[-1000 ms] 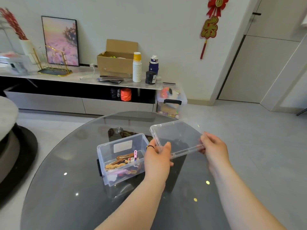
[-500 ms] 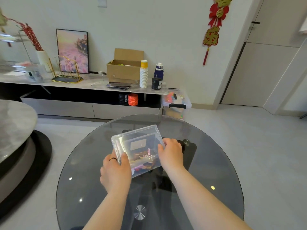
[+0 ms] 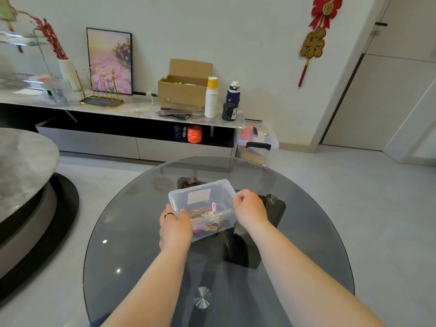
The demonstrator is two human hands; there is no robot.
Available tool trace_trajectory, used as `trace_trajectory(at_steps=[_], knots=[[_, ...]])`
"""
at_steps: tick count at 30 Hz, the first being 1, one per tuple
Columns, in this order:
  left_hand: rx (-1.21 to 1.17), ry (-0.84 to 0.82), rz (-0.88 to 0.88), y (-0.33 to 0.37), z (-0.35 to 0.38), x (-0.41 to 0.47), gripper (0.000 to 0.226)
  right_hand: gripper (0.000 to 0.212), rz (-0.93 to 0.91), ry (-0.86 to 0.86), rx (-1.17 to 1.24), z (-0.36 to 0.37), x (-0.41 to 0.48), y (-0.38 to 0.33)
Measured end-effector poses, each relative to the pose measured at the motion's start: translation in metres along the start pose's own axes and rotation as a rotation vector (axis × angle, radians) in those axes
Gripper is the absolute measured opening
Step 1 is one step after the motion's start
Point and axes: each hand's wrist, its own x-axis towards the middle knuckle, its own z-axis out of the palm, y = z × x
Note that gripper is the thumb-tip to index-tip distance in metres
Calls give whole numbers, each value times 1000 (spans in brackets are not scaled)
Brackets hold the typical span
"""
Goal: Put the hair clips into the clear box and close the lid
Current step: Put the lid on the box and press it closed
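The clear box (image 3: 223, 222) stands on the round glass table (image 3: 132, 234), a little beyond its middle. Its clear lid (image 3: 200, 194) lies flat on top of it. Several hair clips (image 3: 204, 214), brown, pink and yellow, show through the plastic inside. My left hand (image 3: 175, 226) presses on the lid's near left corner, a ring on one finger. My right hand (image 3: 250, 210) grips the lid's right edge. Both hands touch the box from opposite sides.
A second round table (image 3: 23, 156) sits at the left. A low cabinet (image 3: 132, 142) along the far wall carries a cardboard box (image 3: 184, 90), stacked paper cups (image 3: 210, 100) and a bottle (image 3: 233, 93). A plastic storage bin (image 3: 257, 145) stands on the floor behind the glass table.
The lid was held tilted in the air to the right of the open box. Both hands brought it left and down, and it now lies on the box.
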Motion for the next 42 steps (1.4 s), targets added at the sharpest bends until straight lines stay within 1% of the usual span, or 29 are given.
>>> trace_trajectory(at_steps=[6, 9, 11, 13, 15, 17, 20, 23, 25, 26, 28, 29, 30, 31, 32, 33, 34, 37, 39, 42], knots=[[-11, -29, -32, 6, -4, 18, 40, 23, 9, 19, 64, 0, 9, -7], [-56, -34, -34, 13, -6, 27, 38, 14, 16, 7, 66, 0, 16, -9], [-82, -46, -44, 17, -5, 30, 36, 12, 28, -2, 69, 1, 19, -9], [-73, -71, -39, 17, -3, 34, 36, 16, 45, -11, 82, 1, 21, -7], [-48, -91, -18, 14, -1, 37, 38, 29, 58, -12, 81, 0, 22, -4], [-46, -95, -12, 12, 1, 37, 38, 36, 71, -16, 84, -1, 22, -2], [-76, -92, -46, 12, 1, 39, 34, 38, 112, -53, 170, -3, 23, -2], [-110, -102, -119, 17, -3, 43, 17, 39, 164, -109, 243, -5, 27, -2], [-118, -117, -162, 23, -7, 50, 13, 36, 196, -151, 280, -7, 28, -1], [-110, -132, -178, 26, -9, 52, 20, 33, 206, -176, 289, -9, 29, 0], [-77, -159, -199, 32, -13, 60, 42, 26, 209, -218, 265, -11, 28, 2], [-50, -163, -193, 34, -15, 64, 47, 21, 192, -218, 242, -12, 27, 2], [-26, -170, -171, 37, -16, 67, 48, 12, 165, -200, 224, -11, 27, 2], [-3, -177, -141, 40, -16, 69, 45, 17, 130, -174, 206, -11, 28, 2], [25, -180, -111, 41, -15, 69, 42, 36, 86, -151, 175, -9, 30, 1], [47, -183, -85, 43, -14, 70, 39, 50, 28, -140, 133, -7, 30, 0], [64, -183, -75, 42, -12, 71, 38, 55, -46, -138, 82, -5, 30, -3], [96, -166, -37, 41, -9, 73, 38, 52, -207, -198, -91, 6, 31, -10], [122, -159, 1, 39, -8, 76, 38, 49, -222, -246, -147, 12, 33, -11], [145, -147, 41, 37, -6, 79, 36, 46, -254, -243, -161, 14, 34, -9]])
